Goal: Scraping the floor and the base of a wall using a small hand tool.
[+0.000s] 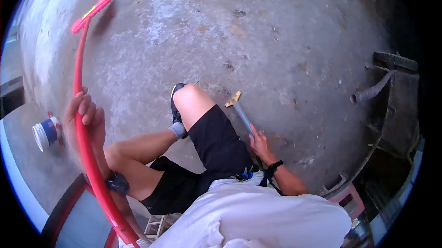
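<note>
My left hand [86, 117] is closed around a long red-handled tool [78, 66]. Its narrow bar-shaped head is red with a yellow patch and points up and away at the far left; the handle runs back past my left forearm to the lower edge. Lower and to the right, my right hand [260, 144] grips the grey handle of a hammer [242, 114]. The yellow hammer head is just above the concrete floor or touching it; I cannot tell which. My bent knee is left of the hammer.
A white and blue bucket [46, 134] lies tilted on the left. On the right are a curved pipe [374, 90], dark metal frames and a pink plastic stool [349, 200]. Small debris dots the concrete floor [276, 54]. A red-edged panel [87, 218] stands at lower left.
</note>
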The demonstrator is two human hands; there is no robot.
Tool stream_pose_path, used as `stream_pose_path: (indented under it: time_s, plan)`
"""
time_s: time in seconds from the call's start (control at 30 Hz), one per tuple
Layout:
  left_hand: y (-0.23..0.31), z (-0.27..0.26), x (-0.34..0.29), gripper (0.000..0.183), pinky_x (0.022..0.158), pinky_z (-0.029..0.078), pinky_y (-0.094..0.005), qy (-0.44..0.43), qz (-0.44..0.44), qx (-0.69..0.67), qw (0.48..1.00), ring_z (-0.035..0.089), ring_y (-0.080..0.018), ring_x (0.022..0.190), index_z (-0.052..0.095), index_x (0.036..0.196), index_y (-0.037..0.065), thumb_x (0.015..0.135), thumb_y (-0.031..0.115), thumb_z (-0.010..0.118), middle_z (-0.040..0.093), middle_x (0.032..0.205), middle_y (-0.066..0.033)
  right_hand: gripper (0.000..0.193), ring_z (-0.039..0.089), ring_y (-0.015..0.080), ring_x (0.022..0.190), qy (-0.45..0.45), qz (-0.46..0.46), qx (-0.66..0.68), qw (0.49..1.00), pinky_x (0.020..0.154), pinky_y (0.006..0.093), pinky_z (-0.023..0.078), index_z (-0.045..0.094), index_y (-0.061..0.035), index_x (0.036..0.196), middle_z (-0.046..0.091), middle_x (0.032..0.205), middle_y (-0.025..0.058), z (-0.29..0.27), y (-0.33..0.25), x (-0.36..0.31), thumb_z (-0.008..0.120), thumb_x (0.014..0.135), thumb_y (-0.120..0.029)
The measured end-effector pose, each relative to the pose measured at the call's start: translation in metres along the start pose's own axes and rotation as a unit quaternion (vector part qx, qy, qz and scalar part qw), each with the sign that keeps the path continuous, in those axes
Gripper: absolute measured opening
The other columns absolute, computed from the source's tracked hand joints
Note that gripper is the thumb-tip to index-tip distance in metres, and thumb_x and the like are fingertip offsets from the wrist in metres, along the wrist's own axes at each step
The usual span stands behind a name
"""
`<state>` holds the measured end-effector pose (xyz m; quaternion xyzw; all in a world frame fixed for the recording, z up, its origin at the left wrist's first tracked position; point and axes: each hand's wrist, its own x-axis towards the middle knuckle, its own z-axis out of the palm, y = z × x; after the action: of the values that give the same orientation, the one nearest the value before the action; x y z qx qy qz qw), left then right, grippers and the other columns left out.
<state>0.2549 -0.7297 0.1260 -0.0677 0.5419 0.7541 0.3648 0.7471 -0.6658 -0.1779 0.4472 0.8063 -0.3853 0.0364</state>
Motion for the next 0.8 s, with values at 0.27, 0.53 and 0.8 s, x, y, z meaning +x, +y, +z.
stream_pose_path:
  time_s: [0.27, 0.53, 0.8]
  plan:
    - [-0.016, 0.008, 0.011, 0.016, 0.042, 0.028, -0.0206, 0.012, -0.026, 0.003, 1.000, 0.040, -0.0052, 0.045, 0.046, 0.103, -0.003, 0.093, 0.010, 0.044, 0.041, 0.061, 0.0030, 0.043, 0.058, 0.0423, 0.073, 0.027, 0.069, 0.046, 0.996, 0.064, 0.0499, 0.045, 0.048, -0.0098, 0.127, 0.060, 0.079, 0.0255, -0.037, -0.100, 0.190, 0.056, 0.085, -0.016]
    - [0.008, -0.024, 0.028, 0.009, 0.047, 0.034, -0.0232, -0.143, -0.052, -0.007, 0.988, 0.047, -0.0087, 0.053, 0.045, 0.093, 0.001, 0.095, 0.009, 0.041, 0.043, 0.068, -0.0009, 0.045, 0.060, 0.0426, 0.069, 0.117, 0.071, 0.074, 0.988, 0.062, 0.0484, 0.048, 0.049, -0.0117, 0.127, 0.060, 0.072, 0.0246, -0.008, -0.025, 0.067, 0.057, 0.083, -0.015]
    - [-0.002, -0.006, 0.051, 0.008, 0.047, 0.033, -0.0226, -0.211, -0.032, -0.020, 0.977, 0.048, -0.0089, 0.055, 0.043, 0.090, 0.002, 0.094, 0.008, 0.044, 0.044, 0.071, -0.0023, 0.043, 0.063, 0.0338, 0.087, 0.265, 0.203, 0.142, 0.932, 0.075, 0.0429, 0.049, 0.051, -0.0182, 0.125, 0.063, 0.095, 0.0206, -0.083, 0.014, 0.090, 0.059, 0.083, -0.019]
